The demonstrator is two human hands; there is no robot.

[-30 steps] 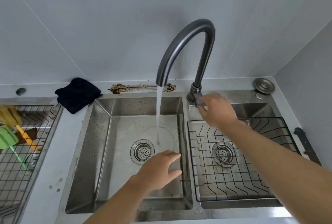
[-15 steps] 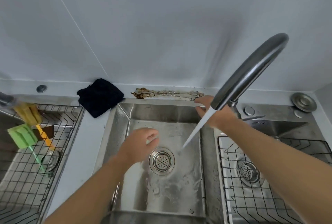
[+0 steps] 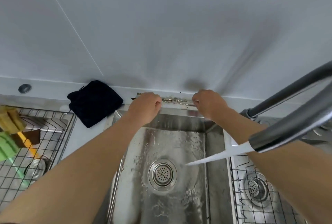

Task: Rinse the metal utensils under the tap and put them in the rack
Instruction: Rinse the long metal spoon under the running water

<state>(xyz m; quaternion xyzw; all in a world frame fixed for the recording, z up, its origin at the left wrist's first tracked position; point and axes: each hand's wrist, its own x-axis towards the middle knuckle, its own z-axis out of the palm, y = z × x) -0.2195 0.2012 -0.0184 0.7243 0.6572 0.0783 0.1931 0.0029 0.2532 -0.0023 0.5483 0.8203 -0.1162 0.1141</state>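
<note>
A bundle of thin, stained metal utensils [image 3: 177, 100] lies along the ledge behind the middle sink basin [image 3: 213, 178], against the wall. My left hand [image 3: 143, 106] is curled over the bundle's left end. My right hand [image 3: 208, 105] is closed on its right end, so only the stretch between the hands shows. The dark curved tap [image 3: 287, 133] juts in from the right, and its water stream [image 3: 215, 157] falls slantwise into the basin near the drain [image 3: 162, 174]. A black wire rack [image 3: 239, 180] sits in the right basin.
A black cloth [image 3: 95, 103] lies on the counter left of the basin. Further left, another wire rack [image 3: 59, 128] holds a green brush [image 3: 7, 146] and a yellow brush [image 3: 12, 121]. The tap spout hangs close above my right forearm.
My right hand left the tap base and my left hand rose from the basin; both reached back to the ledge and closed on the utensils' ends. The view shifted left and leaned in.
</note>
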